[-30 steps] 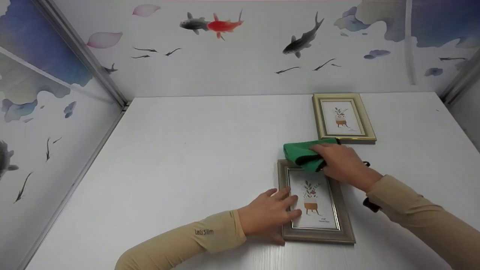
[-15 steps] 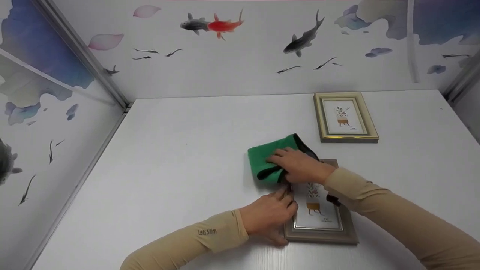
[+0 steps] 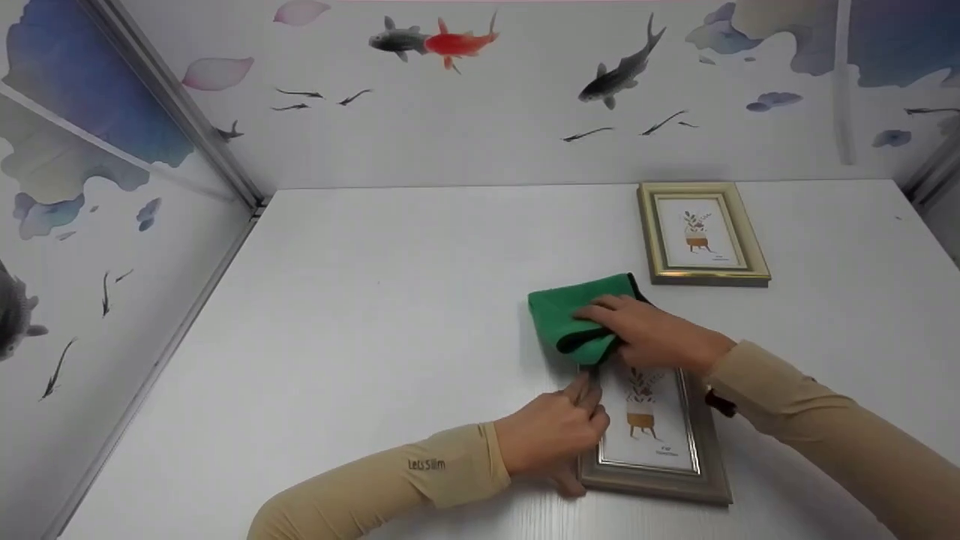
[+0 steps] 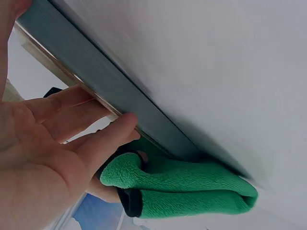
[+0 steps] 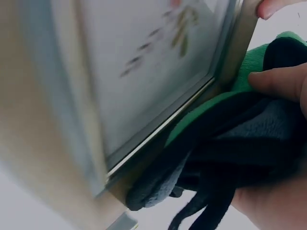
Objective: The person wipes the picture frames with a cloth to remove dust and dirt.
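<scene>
My right hand point(image 3: 664, 330) grips a folded green cloth point(image 3: 562, 307) with black trim, over the upper left corner of a brownish-grey picture frame point(image 3: 660, 484). That frame lies face up and bears a potted-plant print, partly covered by the hands. At its left edge my left hand point(image 3: 551, 427) holds it, fingers over the rim and thumb near the lower corner. In the left wrist view the cloth point(image 4: 192, 191) wraps the end of the frame's side point(image 4: 105, 76). The right wrist view has the cloth's dark edging point(image 5: 201, 134) against the frame border.
A second picture frame, gold point(image 3: 754, 251), lies farther back on the white table point(image 3: 360, 315), near the back wall point(image 3: 480, 142) painted with fish. A side wall point(image 3: 90, 300) bounds the table at the left.
My right hand has moved the cloth left from the frame's top edge onto its upper left corner, then slightly back right. The left hand's fingers have drawn in toward the frame's left edge.
</scene>
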### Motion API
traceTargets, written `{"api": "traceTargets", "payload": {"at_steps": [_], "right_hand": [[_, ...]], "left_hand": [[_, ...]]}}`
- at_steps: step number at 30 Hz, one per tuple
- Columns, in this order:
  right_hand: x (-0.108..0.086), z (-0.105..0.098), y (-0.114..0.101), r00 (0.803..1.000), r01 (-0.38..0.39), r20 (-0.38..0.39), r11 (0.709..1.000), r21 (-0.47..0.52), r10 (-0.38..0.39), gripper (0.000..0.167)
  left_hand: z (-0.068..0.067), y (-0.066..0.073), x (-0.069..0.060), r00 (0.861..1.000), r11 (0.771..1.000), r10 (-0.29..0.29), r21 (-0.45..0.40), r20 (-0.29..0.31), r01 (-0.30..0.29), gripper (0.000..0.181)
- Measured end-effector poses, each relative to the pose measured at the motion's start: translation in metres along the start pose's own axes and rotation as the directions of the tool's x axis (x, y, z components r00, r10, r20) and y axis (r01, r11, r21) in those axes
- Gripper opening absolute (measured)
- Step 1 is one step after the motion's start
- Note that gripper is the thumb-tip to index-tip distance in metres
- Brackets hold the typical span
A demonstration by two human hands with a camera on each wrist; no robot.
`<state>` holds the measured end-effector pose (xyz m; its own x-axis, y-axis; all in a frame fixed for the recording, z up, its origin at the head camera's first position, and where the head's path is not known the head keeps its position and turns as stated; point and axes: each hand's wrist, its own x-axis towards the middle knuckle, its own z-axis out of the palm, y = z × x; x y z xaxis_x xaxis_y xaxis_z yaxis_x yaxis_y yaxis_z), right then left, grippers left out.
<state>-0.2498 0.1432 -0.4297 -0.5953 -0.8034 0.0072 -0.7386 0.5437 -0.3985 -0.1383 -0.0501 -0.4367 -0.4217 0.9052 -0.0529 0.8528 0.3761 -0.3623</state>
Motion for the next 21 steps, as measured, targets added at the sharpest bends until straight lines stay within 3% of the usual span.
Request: {"api": "traceTargets", "payload": {"at_steps": [6, 12, 16, 21], "right_hand": [[-0.029, -0.015, 0.013, 0.994, -0.105, 0.012, 0.994, -0.027, 0.105, 0.055], [-0.048, -0.027, 0.021, 0.975, -0.218, 0.017, 0.971, -0.095, 0.220, 0.048], [-0.040, -0.026, 0.018, 0.969, -0.236, 0.033, 0.961, -0.145, 0.243, 0.038], [-0.014, -0.017, 0.006, 0.977, -0.194, 0.054, 0.961, -0.198, 0.208, 0.035]], "left_hand": [[-0.002, 0.001, 0.002, 1.000, 1.000, -0.009, 0.007, 0.012, 0.009, 0.087], [-0.003, 0.001, 0.003, 0.999, 0.999, -0.015, 0.033, 0.033, 0.014, 0.089], [-0.003, 0.001, 0.003, 0.997, 1.000, -0.021, 0.012, 0.075, 0.020, 0.091], [-0.003, 0.002, 0.005, 0.993, 0.999, -0.007, -0.039, 0.119, 0.012, 0.089]]}}
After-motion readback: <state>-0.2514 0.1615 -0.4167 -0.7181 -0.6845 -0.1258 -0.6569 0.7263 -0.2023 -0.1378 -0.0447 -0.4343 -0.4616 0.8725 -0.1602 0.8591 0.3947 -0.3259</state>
